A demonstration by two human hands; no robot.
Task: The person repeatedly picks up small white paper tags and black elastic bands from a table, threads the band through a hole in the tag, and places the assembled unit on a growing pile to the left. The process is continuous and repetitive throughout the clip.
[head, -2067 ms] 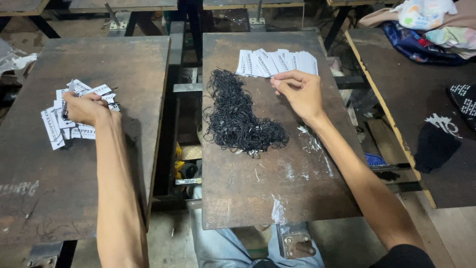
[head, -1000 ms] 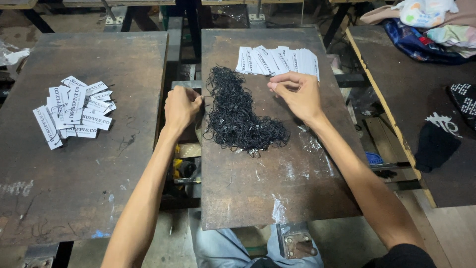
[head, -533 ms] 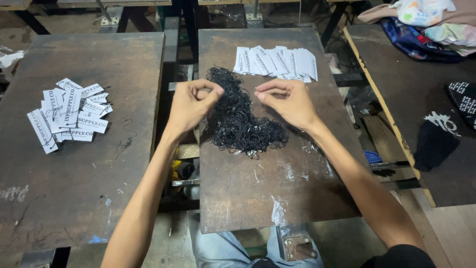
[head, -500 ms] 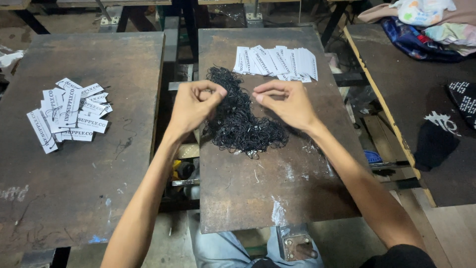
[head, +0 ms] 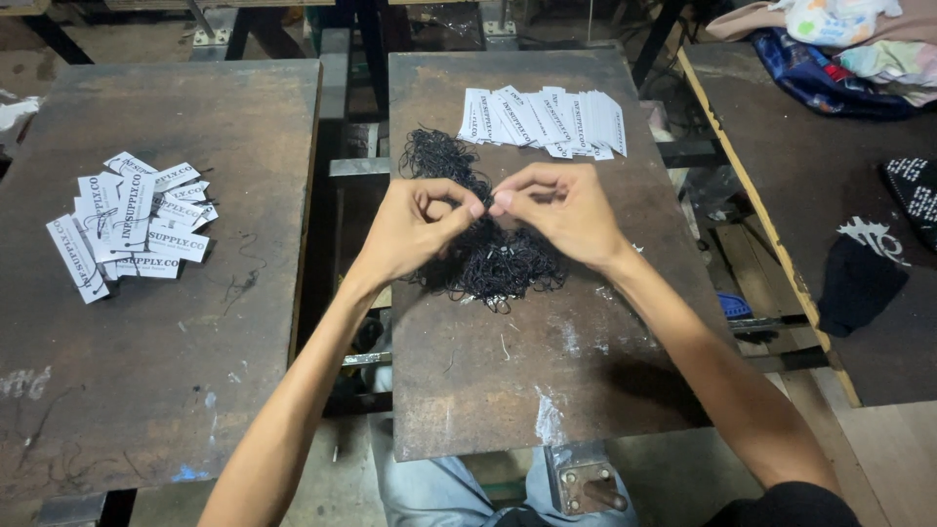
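A tangled heap of thin black string loops point(head: 493, 263) lies in the middle of the centre metal table point(head: 508, 390). My left hand point(head: 415, 229) and my right hand point(head: 561, 210) hover just above it with their fingertips pinched together, almost touching. They seem to hold one thin black string between them, though it is too fine to see clearly. A row of white printed paper tags point(head: 545, 122) lies beyond the heap at the far side of that table. A second, looser pile of white tags point(head: 132, 224), some with strings attached, lies on the left table point(head: 156, 371).
A gap with metal frame bars point(head: 337, 171) separates the left and centre tables. To the right stands a wooden-edged table point(head: 830, 185) with black cloth pieces point(head: 864, 283) and a heap of coloured fabric point(head: 839, 49). My knees show below the centre table.
My left hand left the tag pile on the left table and crossed to the string heap. My right hand drew back from the white tags. Both hands now meet, pinched, above the strings.
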